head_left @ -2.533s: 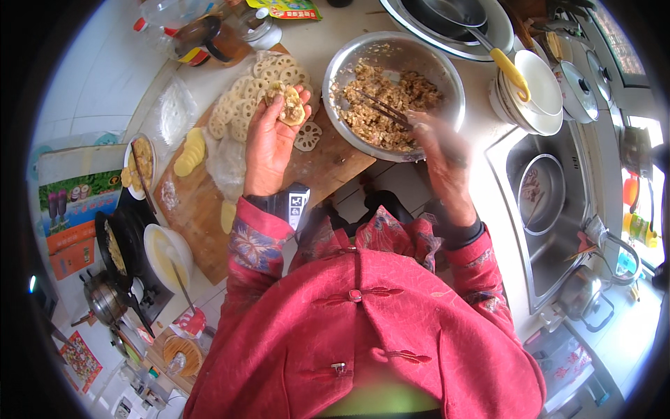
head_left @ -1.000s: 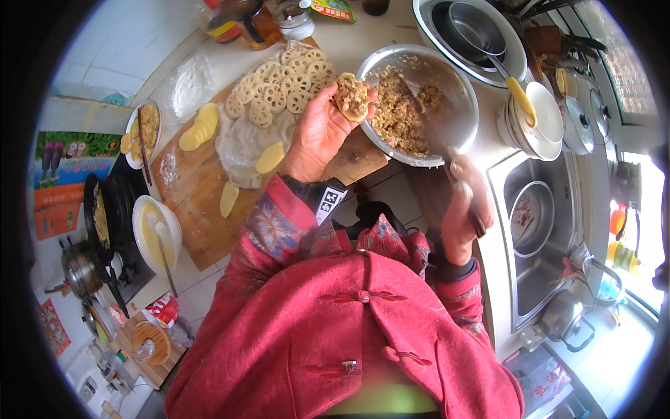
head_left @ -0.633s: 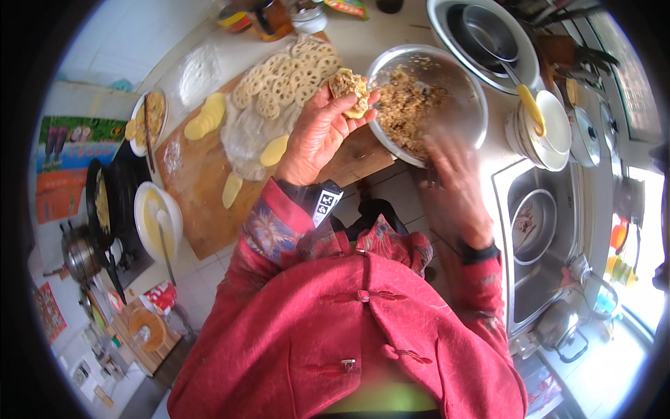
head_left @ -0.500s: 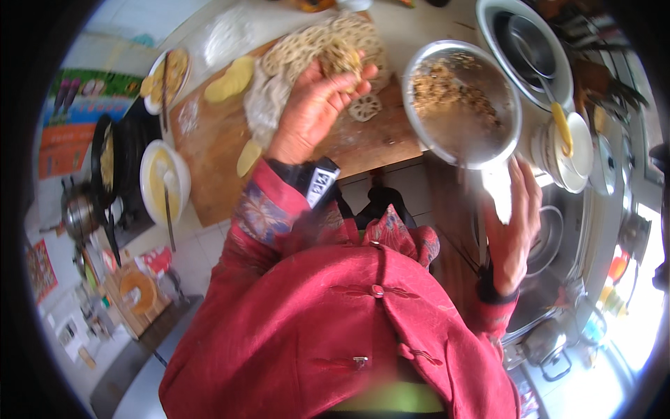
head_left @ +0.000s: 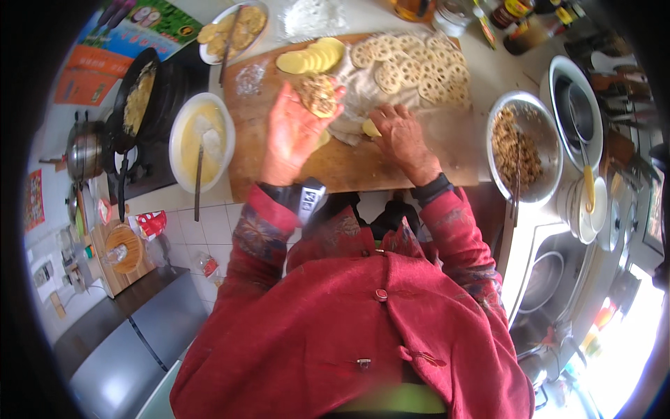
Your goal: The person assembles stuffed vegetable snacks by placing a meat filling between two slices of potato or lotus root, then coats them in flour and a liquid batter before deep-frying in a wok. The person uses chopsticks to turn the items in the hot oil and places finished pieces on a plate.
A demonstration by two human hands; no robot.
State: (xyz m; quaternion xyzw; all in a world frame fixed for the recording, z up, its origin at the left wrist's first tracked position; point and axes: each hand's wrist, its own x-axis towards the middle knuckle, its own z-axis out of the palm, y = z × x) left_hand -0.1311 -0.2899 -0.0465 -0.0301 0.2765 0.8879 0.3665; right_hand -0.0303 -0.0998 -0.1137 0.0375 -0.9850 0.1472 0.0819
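Our left hand (head_left: 296, 133) lies open, palm up, over the board (head_left: 349, 167), a filled slice (head_left: 318, 94) resting on its fingers. Our right hand (head_left: 401, 136) pinches a yellow slice (head_left: 370, 128) at the board's middle. We judge the filled slice light and stiff but brittle, its mince soft and sticky, so cradle it from beneath and press at the rim. Lotus slices (head_left: 412, 66) crowd the far edge; the batter bowl (head_left: 201, 140) stands left and the mince bowl (head_left: 523, 146) right, with bare board near us.
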